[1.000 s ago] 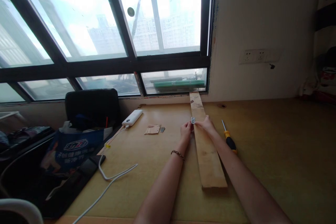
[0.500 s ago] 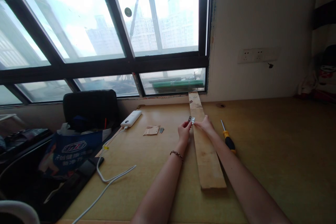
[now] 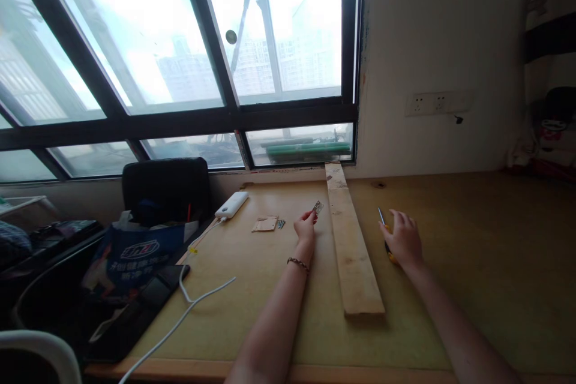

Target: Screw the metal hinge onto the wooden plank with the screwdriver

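Observation:
My left hand (image 3: 305, 230) pinches a small metal hinge (image 3: 318, 207) by its lower end, just off the left edge of a long wooden board (image 3: 355, 252). The board lies flat, stretching from the window side towards me. To the right of it, my right hand (image 3: 404, 240) is over a screwdriver (image 3: 388, 249) with a yellow and black handle. Its thumb and fingers are apart around the tool, and part of the handle is hidden behind the hand. Several screws (image 3: 281, 224) lie on the table left of my left hand, beside small thin wooden pieces (image 3: 265, 224).
A white power bank (image 3: 232, 204) with a white cable (image 3: 198, 302) lies at the table's left edge. Beyond that edge are a black chair (image 3: 165, 186) and a blue bag (image 3: 139, 261). A window and a wall with sockets (image 3: 429, 103) border the wooden table (image 3: 486, 264).
My right hand has left the hinge and board and moved right to the screwdriver. My left hand has drawn the hinge slightly left, off the board, and tilted it.

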Motion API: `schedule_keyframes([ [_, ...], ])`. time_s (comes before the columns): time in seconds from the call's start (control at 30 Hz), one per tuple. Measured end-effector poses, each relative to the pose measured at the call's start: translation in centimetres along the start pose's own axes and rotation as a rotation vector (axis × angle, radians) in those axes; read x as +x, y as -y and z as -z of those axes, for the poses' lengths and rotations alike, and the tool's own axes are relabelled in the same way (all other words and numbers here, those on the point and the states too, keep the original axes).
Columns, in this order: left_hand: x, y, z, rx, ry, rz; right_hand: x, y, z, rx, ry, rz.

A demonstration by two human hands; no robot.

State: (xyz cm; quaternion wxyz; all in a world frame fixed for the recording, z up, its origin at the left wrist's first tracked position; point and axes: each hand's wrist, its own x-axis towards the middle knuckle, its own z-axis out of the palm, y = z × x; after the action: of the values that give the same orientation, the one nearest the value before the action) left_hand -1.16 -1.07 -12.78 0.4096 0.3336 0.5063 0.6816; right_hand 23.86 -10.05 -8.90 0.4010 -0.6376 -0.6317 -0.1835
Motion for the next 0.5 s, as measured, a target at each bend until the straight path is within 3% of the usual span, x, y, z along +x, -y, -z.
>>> schedule_keyframes([
  [0.13, 1.6, -2.3, 3.8, 0.216, -0.210, -0.046, -0.6, -1.4, -0.2, 0.029, -0.044, -0.070],
  [0.23, 3.0, -4.1, 8.7, 0.372, -0.350, -0.114, -0.6, -1.1, -0.8, 0.033, -0.037, -0.046],
  [0.33, 4.0, -5.1, 13.2, 0.662, -0.533, -0.109, -0.7, -0.8, -0.9, 0.018, -0.026, -0.021],
  [0.4, 4.3, -5.3, 14.8, 0.794, -0.568, -0.074, -0.7, -0.6, -0.9, 0.016, -0.023, -0.009],
  [0.5, 4.4, -5.2, 14.8, 0.894, -0.516, -0.067, -0.8, -0.5, -0.8, 0.027, -0.021, 0.002],
])
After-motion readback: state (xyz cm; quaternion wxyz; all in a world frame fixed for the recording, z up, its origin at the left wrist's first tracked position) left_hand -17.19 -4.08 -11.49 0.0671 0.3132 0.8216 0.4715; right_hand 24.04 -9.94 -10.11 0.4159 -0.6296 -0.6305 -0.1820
